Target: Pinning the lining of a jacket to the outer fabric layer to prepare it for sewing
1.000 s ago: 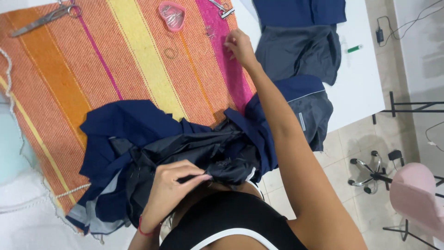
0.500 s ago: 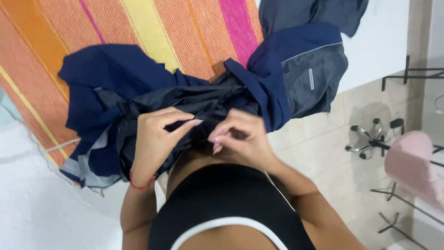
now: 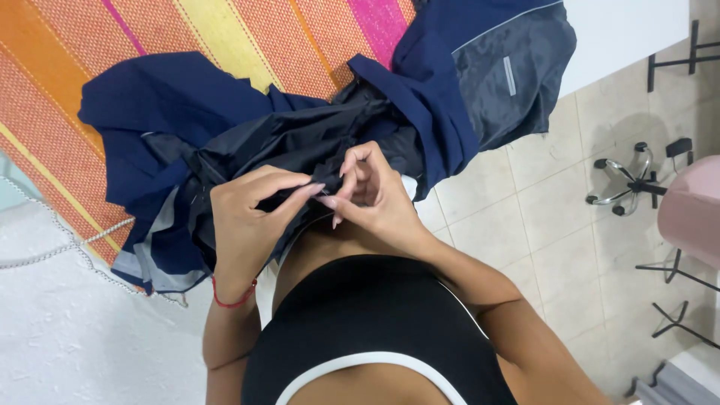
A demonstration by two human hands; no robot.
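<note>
Your left hand [image 3: 244, 225] sits center-left of frame, thumb and forefinger closed on a fold of the dark lining [image 3: 300, 142]. Your right hand [image 3: 367, 199] is just beside it, center frame, fingertips curled in and pinched near the same fold; whether they hold a pin, needle or only cloth is too small to tell. The fingertips of both hands nearly touch.

The lining belongs to the navy garment [image 3: 161, 97], bunched across the middle and upper part of frame. It lies partly on the striped cloth [image 3: 90, 45] at upper left, and one panel hangs past the table edge at upper right, over the tiled floor [image 3: 525, 210].

Risks, as a judgement:
- Lining looks slick and thin, so a fingertip-only pinch could slip and lose the spot.
- The overhanging panel's weight may drag the work toward the floor, esp. if either hand lets go.
- Layers are heaped, so you could catch an extra layer w/o seeing it.
- If sthg sharp is in the right hand, the left fingertips are very close to it.
</note>
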